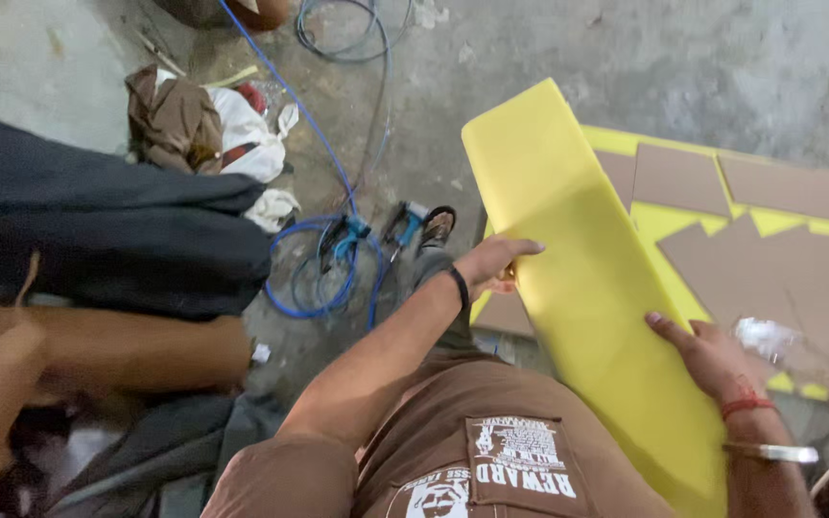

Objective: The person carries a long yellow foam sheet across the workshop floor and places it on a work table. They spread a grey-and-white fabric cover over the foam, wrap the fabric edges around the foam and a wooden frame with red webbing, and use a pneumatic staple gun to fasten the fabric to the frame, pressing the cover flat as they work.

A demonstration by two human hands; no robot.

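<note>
I hold a long yellow foam slab (pixel 578 278) tilted up in front of my body, running from my right hip up toward the floor's middle. My left hand (pixel 494 261), with a black band on its wrist, grips the slab's left edge. On the slab's right edge my right hand (pixel 707 357) presses with its fingers spread over the face; that wrist carries a red thread and a metal bangle. I wear a brown printed shirt (pixel 491 451).
Brown cardboard pieces (pixel 769 259) lie on more yellow foam at the right. A coiled blue hose (pixel 314 278) with a blue tool (pixel 405 223) lies on the concrete floor. Dark fabric (pixel 107 225) and a rag pile (pixel 203 125) are at the left.
</note>
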